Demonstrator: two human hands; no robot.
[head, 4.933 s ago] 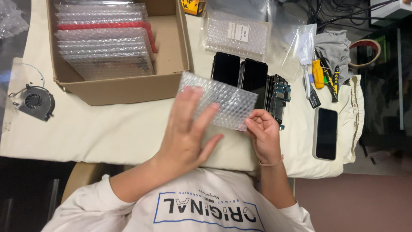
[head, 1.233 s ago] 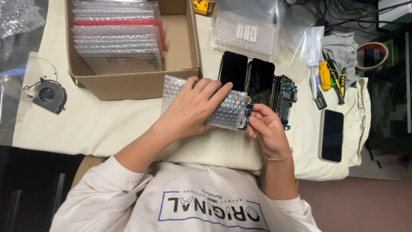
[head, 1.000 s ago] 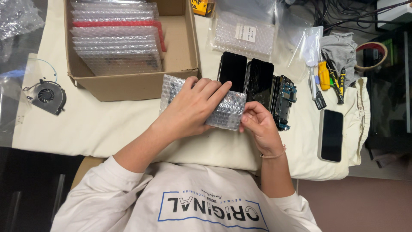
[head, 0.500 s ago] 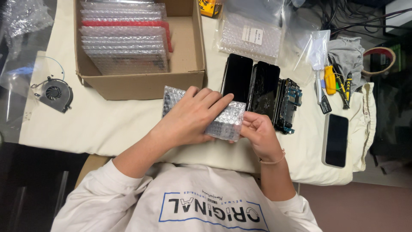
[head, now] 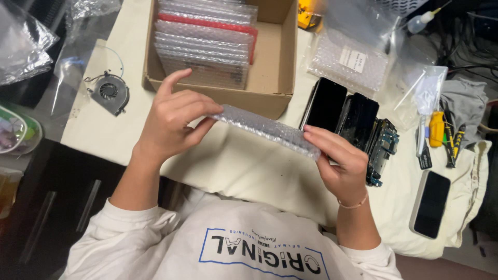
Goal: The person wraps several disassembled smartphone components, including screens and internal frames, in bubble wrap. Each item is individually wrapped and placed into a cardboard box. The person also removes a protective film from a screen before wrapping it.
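Pouch: bubble-wrap pouch (head: pixel 267 130) held edge-on above the cloth (head: pixel 244 171), between box and chest; its contents cannot be made out.
Left hand: left hand (head: pixel 174 122) pinches the pouch's left end, forefinger raised, fingertips partly hidden behind the wrap.
Right hand: right hand (head: pixel 340 163) clasps the right end, fingers over the top edge, thumb hidden.
Box: cardboard box (head: pixel 275 57) just beyond, holding upright bubble-wrapped items, one red; its far end is cut off.
Right side: two dark screens (head: pixel 345 109) and a circuit board (head: pixel 384 148), partly hidden by the right hand; phone (head: pixel 430 203) near the cloth's edge.
Left side: small fan (head: pixel 110 93).
Far right: tools (head: pixel 443 135) too small to tell apart.
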